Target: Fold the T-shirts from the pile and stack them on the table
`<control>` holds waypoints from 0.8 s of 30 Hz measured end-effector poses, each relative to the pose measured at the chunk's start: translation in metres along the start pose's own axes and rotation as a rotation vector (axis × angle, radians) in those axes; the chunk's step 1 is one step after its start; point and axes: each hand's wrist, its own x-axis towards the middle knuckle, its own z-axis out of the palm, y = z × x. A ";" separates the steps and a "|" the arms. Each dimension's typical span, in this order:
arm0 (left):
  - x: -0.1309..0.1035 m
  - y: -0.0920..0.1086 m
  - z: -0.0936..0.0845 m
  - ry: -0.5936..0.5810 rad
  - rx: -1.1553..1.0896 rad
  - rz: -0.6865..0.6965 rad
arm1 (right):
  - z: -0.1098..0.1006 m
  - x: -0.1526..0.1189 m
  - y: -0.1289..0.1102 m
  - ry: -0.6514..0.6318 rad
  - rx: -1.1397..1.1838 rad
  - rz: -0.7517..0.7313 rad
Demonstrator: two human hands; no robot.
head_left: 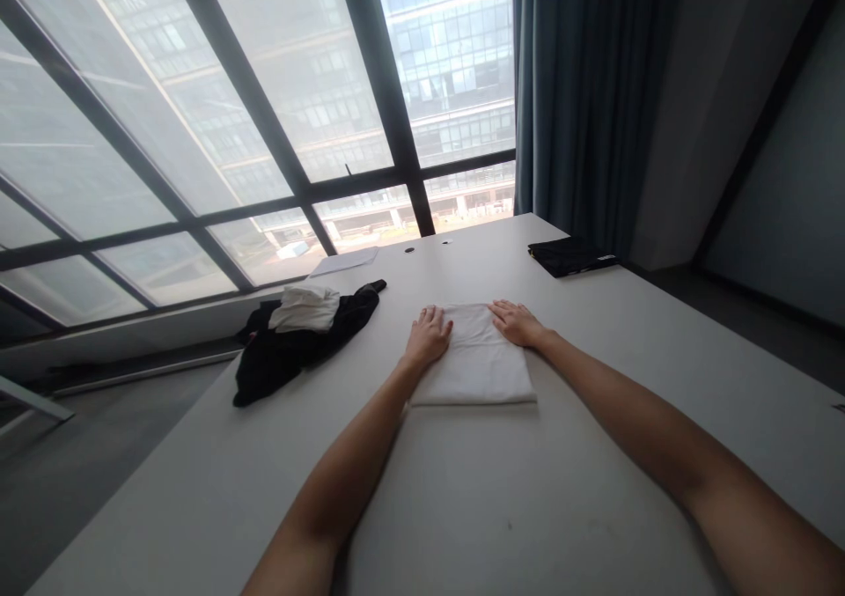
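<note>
A white piece of cloth (476, 369), folded into a flat rectangle, lies on the white table (422, 508) in front of me. My left hand (429, 335) rests flat on its far left edge, fingers stretched forward. On the far right edge lies my right hand (516, 321), also flat, its fingers pointing inward over the cloth. Neither hand grips anything. What kind of garment the folded cloth is, I cannot tell.
To the left lies a loose black garment (290, 358) with a crumpled white cloth (304, 308) on top. A folded black garment (571, 255) sits at the far right. White paper (343, 261) lies by the window; a blue curtain (587, 94) hangs behind the table.
</note>
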 end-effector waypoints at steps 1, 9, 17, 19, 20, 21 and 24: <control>0.002 -0.002 0.001 -0.002 -0.020 -0.014 | 0.000 0.000 0.001 0.001 -0.003 -0.003; 0.006 -0.009 0.003 0.001 -0.128 -0.038 | 0.002 -0.002 0.003 0.025 -0.015 -0.014; 0.009 -0.019 -0.020 0.131 -0.220 -0.118 | -0.013 0.010 0.014 0.275 0.255 0.061; 0.005 -0.017 -0.029 0.171 -0.224 -0.107 | -0.025 0.014 0.025 0.441 0.341 0.156; 0.001 -0.012 -0.032 0.183 -0.223 -0.090 | -0.030 0.016 0.030 0.490 0.356 0.193; -0.004 -0.005 -0.034 0.190 -0.224 -0.068 | -0.034 0.016 0.034 0.515 0.356 0.215; -0.025 0.032 -0.030 0.178 -0.185 0.054 | -0.037 0.015 0.035 0.526 0.347 0.190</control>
